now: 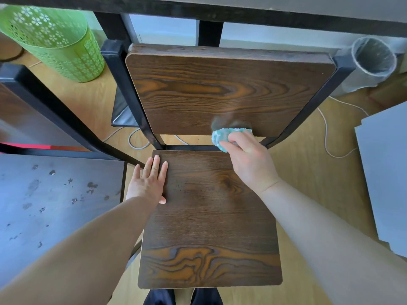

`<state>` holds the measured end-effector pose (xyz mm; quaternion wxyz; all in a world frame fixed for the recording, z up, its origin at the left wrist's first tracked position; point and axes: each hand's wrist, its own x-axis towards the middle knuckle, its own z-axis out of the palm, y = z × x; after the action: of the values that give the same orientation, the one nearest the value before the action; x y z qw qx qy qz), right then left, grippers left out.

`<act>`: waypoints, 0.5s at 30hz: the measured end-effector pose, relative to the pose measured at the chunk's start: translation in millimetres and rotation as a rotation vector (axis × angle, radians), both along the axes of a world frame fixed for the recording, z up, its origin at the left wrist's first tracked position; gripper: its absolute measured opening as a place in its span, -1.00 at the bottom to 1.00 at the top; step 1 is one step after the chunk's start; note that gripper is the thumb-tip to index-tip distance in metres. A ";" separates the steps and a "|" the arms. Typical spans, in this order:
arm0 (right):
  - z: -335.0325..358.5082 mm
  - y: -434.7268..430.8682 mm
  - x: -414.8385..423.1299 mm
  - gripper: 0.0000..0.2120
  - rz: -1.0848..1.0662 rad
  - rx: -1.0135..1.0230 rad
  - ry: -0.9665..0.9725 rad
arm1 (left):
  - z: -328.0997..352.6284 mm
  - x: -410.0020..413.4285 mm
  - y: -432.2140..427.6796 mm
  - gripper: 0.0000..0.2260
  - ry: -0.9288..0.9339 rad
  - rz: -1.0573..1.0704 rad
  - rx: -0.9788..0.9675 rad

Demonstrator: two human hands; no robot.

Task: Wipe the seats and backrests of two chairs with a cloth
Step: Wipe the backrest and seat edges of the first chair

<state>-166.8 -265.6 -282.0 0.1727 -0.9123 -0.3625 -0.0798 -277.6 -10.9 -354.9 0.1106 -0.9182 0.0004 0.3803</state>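
The person stands at the front edge of a wooden chair, looking down on it. The right hand [248,159] has its grip closed around a bunched teal cloth [224,136], pressing it against the lower right part of the backrest [220,89], just above the gap that separates backrest from seat [209,216]. The cloth is wadded, not spread — a judgement: this gives a firm pad for rubbing a near-vertical panel. Its visible long axis runs roughly across the backrest, left to right, with the fingers over its lower edge.

The left hand [147,181] holds nothing; its grip is open and flat, palm down on the seat's left rear corner, fingers pointing toward the backrest. This placement most likely steadies the chair against the push of the wiping hand.

The chair faces the person, its long axis running away toward a dark surface [242,12] above. A second seat [55,205], speckled with marks, lies just to the left — probably the other chair. A green perforated bin [57,40] stands beyond it, and a lined bin [372,60] at the right.
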 end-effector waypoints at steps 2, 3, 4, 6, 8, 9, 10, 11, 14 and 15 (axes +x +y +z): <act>23.7 -6.1 1.7 -0.79 -0.008 0.071 -0.059 | 0.2 -0.3 0.3 0.00 0.003 -0.002 0.003; 37.2 -8.9 4.9 -0.77 -0.025 0.129 -0.104 | 0.2 -0.6 0.5 0.00 0.005 -0.005 0.005; 52.0 -12.0 9.5 -0.72 -0.051 0.185 -0.156 | -0.4 -0.9 0.6 0.00 0.004 -0.008 0.004; 83.4 -18.6 22.8 -0.72 -0.102 0.249 -0.262 | -1.8 -0.8 1.5 0.00 0.005 -0.007 0.006; 112.4 -24.8 37.7 -0.79 -0.122 0.272 -0.362 | -2.4 -0.6 1.2 0.00 0.012 -0.007 0.010; 123.2 -27.1 45.0 -0.81 -0.119 0.275 -0.395 | -2.2 -0.8 1.0 0.00 0.014 -0.009 0.012; 130.4 -28.4 51.7 -0.82 -0.115 0.273 -0.416 | -1.9 -0.8 0.9 0.00 0.016 -0.012 0.013; 133.1 -29.0 57.5 -0.82 -0.109 0.265 -0.431 | -1.8 -0.5 0.9 0.00 0.017 -0.013 0.014; 125.9 -29.7 66.4 -0.83 -0.085 0.244 -0.469 | -2.2 -0.1 1.1 0.00 0.020 -0.017 0.016; 121.7 -29.7 68.0 -0.84 -0.079 0.252 -0.480 | -3.1 -0.2 1.5 0.00 0.019 -0.014 0.019</act>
<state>-98.8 -295.3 -160.3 0.1905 -0.8521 -0.3444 -0.3450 -277.8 -9.5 -358.0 0.1218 -0.9135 0.0043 0.3882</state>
